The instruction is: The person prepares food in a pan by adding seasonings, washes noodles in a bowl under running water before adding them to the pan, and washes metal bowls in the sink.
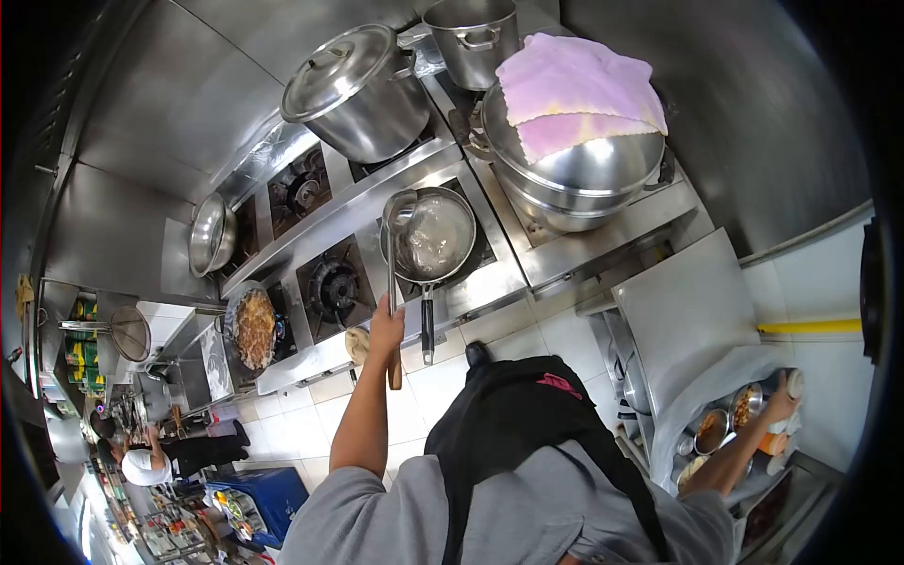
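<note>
My left hand (385, 328) is wrapped round the wooden handle of a metal ladle (402, 211). The ladle's bowl rests at the left rim of a frying pan (443, 243), which holds clear, bubbling liquid and sits on a burner. The pan's black handle points toward me, just right of my left hand. Far to the right, my right hand (782, 399) reaches over a tray of containers and is closed on a pale, round-topped container (795, 381). Round metal tins of food (711, 430) and an orange-topped container (774, 443) stand beside it.
A large lidded pot (365, 104) stands behind the pan, and a steamer pot (574, 179) with a pink cloth (579, 85) on its lid is at right. A pan of browned food (254, 328) sits left. Another person (151, 463) stands at far left.
</note>
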The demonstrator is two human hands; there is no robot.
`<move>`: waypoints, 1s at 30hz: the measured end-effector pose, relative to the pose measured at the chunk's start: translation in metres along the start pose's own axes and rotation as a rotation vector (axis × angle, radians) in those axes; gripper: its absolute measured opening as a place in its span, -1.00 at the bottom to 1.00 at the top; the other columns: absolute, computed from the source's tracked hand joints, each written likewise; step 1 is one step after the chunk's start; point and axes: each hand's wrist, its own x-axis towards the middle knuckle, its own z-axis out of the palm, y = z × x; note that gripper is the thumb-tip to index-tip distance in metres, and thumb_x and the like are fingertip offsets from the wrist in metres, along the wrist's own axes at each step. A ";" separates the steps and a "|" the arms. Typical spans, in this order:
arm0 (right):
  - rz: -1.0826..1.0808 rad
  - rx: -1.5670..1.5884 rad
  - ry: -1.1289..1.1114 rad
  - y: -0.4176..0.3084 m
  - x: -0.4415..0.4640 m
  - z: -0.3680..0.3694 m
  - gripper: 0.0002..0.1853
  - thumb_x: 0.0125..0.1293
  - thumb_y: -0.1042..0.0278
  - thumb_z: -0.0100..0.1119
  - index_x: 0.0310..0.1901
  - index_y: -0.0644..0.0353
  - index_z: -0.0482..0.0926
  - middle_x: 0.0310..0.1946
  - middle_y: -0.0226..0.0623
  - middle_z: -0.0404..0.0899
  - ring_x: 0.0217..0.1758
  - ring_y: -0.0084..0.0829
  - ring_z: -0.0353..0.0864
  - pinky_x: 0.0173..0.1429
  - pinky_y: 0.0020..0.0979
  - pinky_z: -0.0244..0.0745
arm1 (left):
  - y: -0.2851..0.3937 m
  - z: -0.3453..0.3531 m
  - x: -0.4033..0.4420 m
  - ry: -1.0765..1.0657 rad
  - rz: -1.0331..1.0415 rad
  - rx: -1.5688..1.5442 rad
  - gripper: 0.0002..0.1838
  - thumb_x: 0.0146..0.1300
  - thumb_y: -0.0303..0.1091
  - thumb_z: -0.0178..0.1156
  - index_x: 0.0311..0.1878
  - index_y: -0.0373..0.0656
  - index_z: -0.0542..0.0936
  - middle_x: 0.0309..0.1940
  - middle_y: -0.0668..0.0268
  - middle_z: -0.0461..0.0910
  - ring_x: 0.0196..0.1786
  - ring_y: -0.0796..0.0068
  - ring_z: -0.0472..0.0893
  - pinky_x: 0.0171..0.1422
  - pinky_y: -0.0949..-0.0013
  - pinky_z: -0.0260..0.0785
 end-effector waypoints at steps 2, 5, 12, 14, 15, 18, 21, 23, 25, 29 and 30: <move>-0.116 -0.035 0.036 -0.056 -0.022 -0.067 0.00 -0.19 -0.16 0.62 0.22 0.40 0.49 0.13 -0.06 0.61 0.19 -0.14 0.57 0.32 -0.25 0.40 | 0.008 -0.009 0.002 -0.156 -0.322 -0.323 -0.52 0.39 -0.30 0.11 0.35 -0.09 0.36 -0.59 0.39 0.43 -0.70 0.57 0.38 -0.66 0.43 0.18; -0.301 0.477 -0.078 -0.128 -0.057 -0.142 -0.18 0.01 0.00 0.56 0.23 0.36 0.48 0.12 -0.10 0.61 0.19 -0.21 0.57 0.33 -0.21 0.40 | 0.013 -0.012 -0.002 -0.309 -0.539 -0.619 -0.56 0.41 -0.31 0.08 0.32 -0.05 0.36 -0.60 0.42 0.39 -0.72 0.59 0.33 -0.68 0.44 0.16; -0.742 0.890 -0.799 -0.285 -0.221 -0.167 0.03 -0.09 0.12 0.57 0.41 0.28 0.22 0.17 -0.13 0.50 0.24 -0.28 0.50 0.35 -0.26 0.38 | 0.026 -0.021 -0.017 -0.624 -0.967 -1.644 -0.86 0.49 -0.26 0.01 0.02 0.00 0.47 -0.64 0.52 0.27 -0.75 0.70 0.20 -0.67 0.54 0.11; -0.663 0.920 -1.244 -0.327 -0.307 -0.138 0.02 -0.11 0.13 0.60 0.39 0.25 0.25 0.06 -0.24 0.52 0.15 -0.36 0.53 0.25 -0.30 0.46 | 0.031 -0.036 -0.016 -0.677 -0.984 -1.735 -0.85 0.48 -0.27 0.02 0.01 -0.03 0.47 -0.62 0.50 0.30 -0.75 0.69 0.23 -0.65 0.55 0.15; -0.545 0.757 -1.538 -0.342 -0.349 -0.117 0.01 -0.12 0.16 0.61 0.38 0.24 0.26 0.08 -0.27 0.51 0.14 -0.38 0.53 0.25 -0.33 0.45 | 0.028 -0.040 -0.014 -0.677 -0.981 -1.752 -0.85 0.48 -0.27 0.02 0.01 -0.03 0.47 -0.62 0.50 0.30 -0.75 0.69 0.23 -0.65 0.55 0.15; -0.580 0.652 -2.127 -0.389 -0.481 -0.055 -0.25 0.07 0.24 0.50 0.29 0.23 0.38 0.05 -0.32 0.54 0.17 -0.44 0.48 0.34 -0.29 0.34 | 0.017 -0.049 -0.009 -0.626 -0.787 -1.135 -0.77 0.43 -0.27 0.06 0.08 -0.07 0.47 -0.60 0.47 0.35 -0.72 0.67 0.27 -0.65 0.54 0.17; -0.417 0.335 -2.327 -0.421 -0.589 -0.016 -0.29 0.06 0.06 0.48 0.21 0.20 0.46 0.02 -0.31 0.58 0.09 -0.44 0.54 0.18 -0.35 0.44 | -0.005 -0.057 -0.004 -0.552 -0.496 -0.696 -0.63 0.36 -0.32 0.09 0.20 -0.15 0.42 -0.51 0.25 0.54 -0.61 0.34 0.52 -0.53 0.31 0.38; -0.322 0.119 -2.307 -0.438 -0.638 -0.006 -0.31 0.09 -0.02 0.46 0.18 0.20 0.49 -0.05 -0.25 0.62 0.00 -0.41 0.61 0.08 -0.33 0.51 | -0.034 -0.047 -0.004 -0.209 0.108 -0.208 -0.52 0.32 -0.36 0.08 0.31 -0.16 0.34 -0.30 -0.04 0.65 -0.28 -0.11 0.66 -0.19 0.06 0.51; -0.244 0.010 -2.337 -0.447 -0.670 0.006 -0.36 0.09 -0.01 0.46 0.13 0.19 0.52 -0.09 -0.24 0.63 -0.09 -0.38 0.64 0.01 -0.29 0.56 | 0.000 -0.078 -0.006 -0.279 -0.080 -0.197 -0.50 0.30 -0.40 0.06 0.32 -0.14 0.32 -0.06 -0.19 0.60 0.00 -0.33 0.57 0.13 -0.04 0.43; -0.027 -0.136 -2.280 -0.463 -0.688 0.002 -0.42 0.11 -0.02 0.47 0.05 0.18 0.54 -0.17 -0.20 0.65 -0.26 -0.31 0.69 -0.18 -0.21 0.63 | -0.011 -0.075 -0.011 -0.434 -0.320 -0.313 -0.48 0.30 -0.40 0.07 0.34 -0.15 0.32 -0.06 -0.18 0.60 -0.08 -0.29 0.60 0.04 -0.04 0.46; -0.104 -0.117 -2.293 -0.464 -0.689 -0.002 -0.39 0.11 -0.01 0.47 0.07 0.20 0.52 -0.17 -0.18 0.64 -0.26 -0.29 0.70 -0.17 -0.22 0.64 | -0.013 -0.074 -0.012 -0.511 -0.410 -0.449 -0.47 0.30 -0.39 0.08 0.34 -0.19 0.31 -0.10 -0.16 0.62 -0.14 -0.28 0.62 0.00 -0.01 0.48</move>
